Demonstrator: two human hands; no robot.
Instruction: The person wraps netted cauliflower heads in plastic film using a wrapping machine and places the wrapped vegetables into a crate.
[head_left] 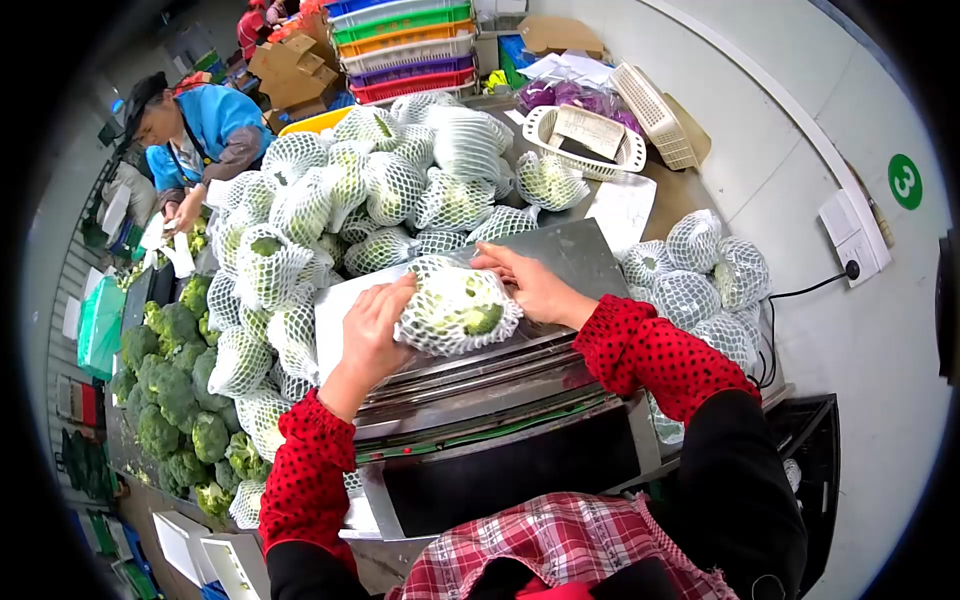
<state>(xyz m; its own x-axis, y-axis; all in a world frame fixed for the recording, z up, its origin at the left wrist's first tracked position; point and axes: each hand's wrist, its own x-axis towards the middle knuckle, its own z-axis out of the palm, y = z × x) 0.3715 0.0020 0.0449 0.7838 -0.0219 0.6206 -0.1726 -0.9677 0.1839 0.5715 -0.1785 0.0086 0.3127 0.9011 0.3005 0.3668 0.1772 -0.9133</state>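
Note:
Between my two hands sits a broccoli head in a white foam net [460, 312], green florets showing through the mesh. My left hand [374, 325] presses against its left side with curved fingers. On the far right side, my right hand [535, 286] grips it, fingertips on the net. The broccoli is over the metal top [575, 255] of a machine with metal bars along its near side. Whether it rests on the metal or is slightly lifted, I cannot tell.
Many netted broccoli heads [390, 190] are piled behind and left. Bare broccoli [175, 380] lies farther left, near a co-worker [215, 130] in blue. Wrapped heads [690, 290] sit at right by a power cord [772, 330]. Stacked crates [405, 50] and a white basket [630, 150] stand behind.

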